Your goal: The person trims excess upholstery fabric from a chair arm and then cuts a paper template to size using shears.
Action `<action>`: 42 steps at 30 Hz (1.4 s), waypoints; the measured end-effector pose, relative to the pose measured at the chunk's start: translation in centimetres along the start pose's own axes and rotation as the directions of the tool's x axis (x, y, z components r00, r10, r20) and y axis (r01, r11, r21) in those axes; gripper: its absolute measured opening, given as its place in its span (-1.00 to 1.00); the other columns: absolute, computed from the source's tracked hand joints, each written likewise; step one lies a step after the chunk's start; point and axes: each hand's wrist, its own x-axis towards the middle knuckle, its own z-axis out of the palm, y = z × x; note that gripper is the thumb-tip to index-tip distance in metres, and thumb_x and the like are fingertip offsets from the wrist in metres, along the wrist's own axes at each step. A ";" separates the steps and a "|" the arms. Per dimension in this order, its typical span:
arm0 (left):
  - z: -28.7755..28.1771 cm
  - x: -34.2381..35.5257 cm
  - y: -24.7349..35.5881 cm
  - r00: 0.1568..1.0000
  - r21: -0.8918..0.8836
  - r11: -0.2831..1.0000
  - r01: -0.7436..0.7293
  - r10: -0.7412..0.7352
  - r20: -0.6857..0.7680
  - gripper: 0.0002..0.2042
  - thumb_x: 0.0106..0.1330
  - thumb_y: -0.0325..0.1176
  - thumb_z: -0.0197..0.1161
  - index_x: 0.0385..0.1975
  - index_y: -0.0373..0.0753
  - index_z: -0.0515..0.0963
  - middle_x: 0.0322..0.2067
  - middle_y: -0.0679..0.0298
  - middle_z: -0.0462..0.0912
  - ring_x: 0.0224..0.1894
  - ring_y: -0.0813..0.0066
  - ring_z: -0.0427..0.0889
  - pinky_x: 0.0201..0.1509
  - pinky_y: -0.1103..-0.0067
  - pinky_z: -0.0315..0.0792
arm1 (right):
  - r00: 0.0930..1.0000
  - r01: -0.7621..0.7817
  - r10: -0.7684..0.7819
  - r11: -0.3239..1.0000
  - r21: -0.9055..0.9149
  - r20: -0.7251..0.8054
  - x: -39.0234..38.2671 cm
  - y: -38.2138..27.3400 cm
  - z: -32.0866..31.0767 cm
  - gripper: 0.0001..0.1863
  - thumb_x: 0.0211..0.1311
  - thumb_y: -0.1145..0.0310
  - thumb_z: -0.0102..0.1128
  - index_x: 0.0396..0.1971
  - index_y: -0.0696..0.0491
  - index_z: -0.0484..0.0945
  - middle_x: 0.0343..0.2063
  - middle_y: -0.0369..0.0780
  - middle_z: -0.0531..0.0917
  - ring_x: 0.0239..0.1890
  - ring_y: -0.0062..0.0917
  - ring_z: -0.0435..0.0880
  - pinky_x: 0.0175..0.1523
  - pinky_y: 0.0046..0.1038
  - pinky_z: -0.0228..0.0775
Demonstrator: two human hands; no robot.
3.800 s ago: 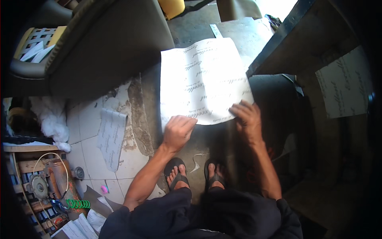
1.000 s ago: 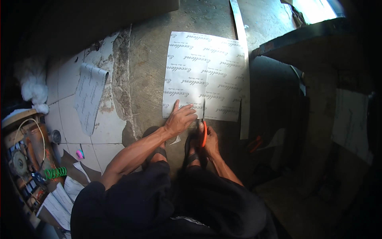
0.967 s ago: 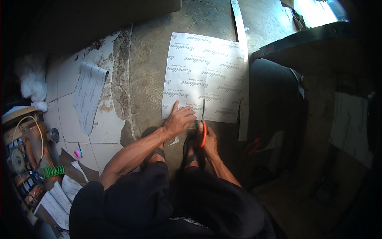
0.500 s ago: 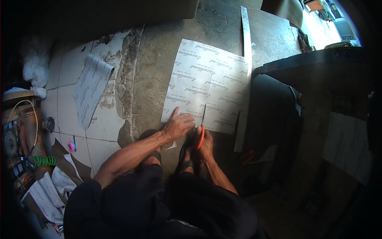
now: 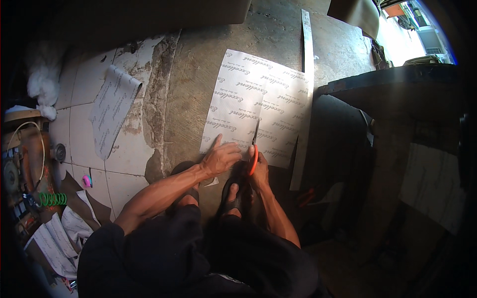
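A white sheet (image 5: 243, 94) patterned with grey script lies flat on the concrete floor in front of me. My left hand (image 5: 222, 158) rests on its near edge, index finger stretched forward and the other fingers lying toward the scissors. In my right hand (image 5: 260, 174) is a pair of scissors (image 5: 254, 158) with orange handles. Their dark blades point away from me over the sheet, along a line running through its middle. Whether the lower blade lies under the sheet cannot be made out. A small pale scrap (image 5: 212, 182) lies by my left foot.
A long metal ruler (image 5: 307, 49) lies at the sheet's right. Right of it stands a dark table (image 5: 387, 77). Another printed piece (image 5: 113, 107) lies on the tiles at left, near white stuffing (image 5: 43, 89), a machine (image 5: 37, 149) and folded offcuts (image 5: 54, 243). My sandalled feet flank the work.
My right hand and the scissors have moved a little forward, deeper over the sheet. My left hand stays almost in place on the near edge.
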 end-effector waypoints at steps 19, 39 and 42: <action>-0.5 0.4 -0.1 0.999 -0.009 1.000 -0.029 0.029 -0.042 -0.84 0.21 -0.43 0.38 -0.21 -0.11 0.68 -0.03 0.26 0.66 0.20 0.22 0.57 0.39 -0.26 0.02 | 0.998 0.059 -0.060 0.995 0.087 0.015 2.7 -2.7 0.3 -0.40 0.32 -0.26 0.18 -0.42 0.07 0.44 -0.66 -0.37 0.44 -0.65 -0.70 0.40 -0.56 -0.59 0.24; -0.2 0.6 0.6 0.999 -0.005 0.999 0.043 -0.043 -0.024 -0.86 0.23 -0.42 0.36 -0.22 -0.11 0.68 -0.05 0.27 0.65 0.20 0.27 0.57 0.40 -0.23 0.04 | 0.996 0.061 -0.066 0.995 0.081 0.057 5.4 -6.6 -0.4 -0.42 0.31 -0.28 0.18 -0.44 0.01 0.44 -0.63 -0.41 0.36 -0.63 -0.71 0.37 -0.53 -0.57 0.27; -0.5 1.4 1.1 0.997 0.013 0.998 0.060 -0.060 0.037 -0.86 0.23 -0.42 0.36 -0.22 -0.10 0.69 -0.04 0.27 0.65 0.20 0.26 0.57 0.39 -0.24 0.04 | 0.999 0.031 -0.032 0.999 0.039 0.041 6.2 -7.5 -0.7 -0.41 0.31 -0.29 0.18 -0.44 0.02 0.46 -0.62 -0.40 0.37 -0.62 -0.71 0.37 -0.51 -0.57 0.27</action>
